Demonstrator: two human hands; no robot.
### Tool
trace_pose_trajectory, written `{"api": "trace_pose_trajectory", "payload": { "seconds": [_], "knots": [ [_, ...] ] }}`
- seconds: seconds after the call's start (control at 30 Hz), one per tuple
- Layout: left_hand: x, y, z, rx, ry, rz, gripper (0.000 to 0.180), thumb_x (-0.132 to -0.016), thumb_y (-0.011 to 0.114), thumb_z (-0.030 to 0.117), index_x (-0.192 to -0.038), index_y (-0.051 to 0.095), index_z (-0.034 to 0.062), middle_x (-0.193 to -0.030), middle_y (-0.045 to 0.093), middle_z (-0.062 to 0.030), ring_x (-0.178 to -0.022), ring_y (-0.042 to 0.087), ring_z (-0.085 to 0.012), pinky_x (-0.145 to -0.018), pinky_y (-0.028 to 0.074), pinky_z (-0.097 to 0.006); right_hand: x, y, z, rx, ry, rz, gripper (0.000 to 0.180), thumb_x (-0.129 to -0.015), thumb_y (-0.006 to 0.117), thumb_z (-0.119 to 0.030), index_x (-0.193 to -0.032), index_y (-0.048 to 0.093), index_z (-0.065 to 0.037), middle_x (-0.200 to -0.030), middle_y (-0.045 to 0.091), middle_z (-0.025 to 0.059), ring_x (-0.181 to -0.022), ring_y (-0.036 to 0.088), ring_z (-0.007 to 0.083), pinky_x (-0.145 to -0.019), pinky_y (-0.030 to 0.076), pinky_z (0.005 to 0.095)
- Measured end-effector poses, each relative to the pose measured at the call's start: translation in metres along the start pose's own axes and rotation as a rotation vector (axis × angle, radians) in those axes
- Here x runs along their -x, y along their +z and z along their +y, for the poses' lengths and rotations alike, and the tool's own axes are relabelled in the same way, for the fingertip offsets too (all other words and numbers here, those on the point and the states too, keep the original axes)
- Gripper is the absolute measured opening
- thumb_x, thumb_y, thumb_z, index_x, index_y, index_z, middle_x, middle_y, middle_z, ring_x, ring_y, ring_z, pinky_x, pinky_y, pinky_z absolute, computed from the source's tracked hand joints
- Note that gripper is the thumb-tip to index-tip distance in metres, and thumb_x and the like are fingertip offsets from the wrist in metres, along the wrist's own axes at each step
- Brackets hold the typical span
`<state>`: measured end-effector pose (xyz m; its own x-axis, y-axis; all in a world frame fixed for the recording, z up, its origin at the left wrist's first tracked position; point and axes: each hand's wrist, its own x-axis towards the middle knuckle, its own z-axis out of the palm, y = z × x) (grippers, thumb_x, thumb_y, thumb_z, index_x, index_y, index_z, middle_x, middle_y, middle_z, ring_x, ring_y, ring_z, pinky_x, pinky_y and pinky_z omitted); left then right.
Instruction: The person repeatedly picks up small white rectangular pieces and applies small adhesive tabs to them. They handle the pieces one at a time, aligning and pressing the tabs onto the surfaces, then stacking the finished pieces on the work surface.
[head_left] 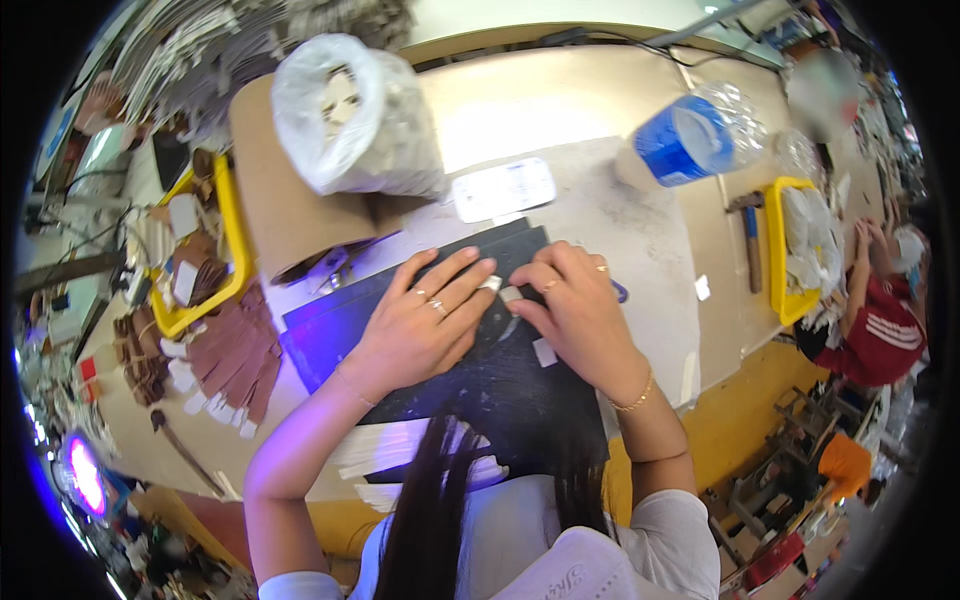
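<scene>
My left hand (425, 325) lies over a black mat (530, 400) with its fingers stretched out. At its index fingertip is a small white cover or piece (490, 283); I cannot tell which. Facing it, my right hand (578, 305) pinches a small whitish piece (511, 294) between thumb and fingers, just above the mat. Another small pale piece (544, 351) rests on the mat below the right thumb. Several white strips (385, 445) lie at the mat's near left edge, partly behind dark hair.
Beyond the mat are a white bag (400, 130), a brown roll (285, 215), a bright white rectangular object (504, 190) and a blue-labelled plastic bottle (690, 140). Yellow bins (240, 240) (778, 250) flank the table. A hammer (752, 245) lies right; brown strips (235, 350) fan out left.
</scene>
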<state>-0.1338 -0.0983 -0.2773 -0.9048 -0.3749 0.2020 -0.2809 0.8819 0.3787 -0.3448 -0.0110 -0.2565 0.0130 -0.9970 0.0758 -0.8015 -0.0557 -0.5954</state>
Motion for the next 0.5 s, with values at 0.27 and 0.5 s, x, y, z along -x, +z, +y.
{"api": "trace_pose_trajectory", "payload": {
  "seconds": [0.27,0.5],
  "knots": [
    [-0.002,0.007,0.005,-0.05,0.025,0.165,0.032,-0.078,0.072,0.003,-0.11,0.067,0.0013,-0.122,0.064,-0.0134,-0.116,0.059,-0.0321,-0.097,0.044,-0.048,-0.001,0.01,0.006,-0.069,-0.014,0.103,0.014,-0.084,0.072,-0.014,-0.091,0.06,-0.013,-0.091,0.059,0.0032,-0.09,0.059,0.024,-0.083,0.039,0.0394],
    [-0.006,0.007,0.009,-0.075,0.049,0.2,0.032,-0.079,0.071,0.0,-0.11,0.067,0.0011,-0.118,0.064,-0.0128,-0.112,0.059,-0.0326,-0.096,0.044,-0.046,0.002,0.023,0.011,0.056,-0.029,0.269,0.024,-0.087,0.07,-0.012,-0.109,0.062,-0.012,-0.094,0.06,0.0039,-0.089,0.06,0.0243,-0.084,0.04,0.0396]
  ]
}}
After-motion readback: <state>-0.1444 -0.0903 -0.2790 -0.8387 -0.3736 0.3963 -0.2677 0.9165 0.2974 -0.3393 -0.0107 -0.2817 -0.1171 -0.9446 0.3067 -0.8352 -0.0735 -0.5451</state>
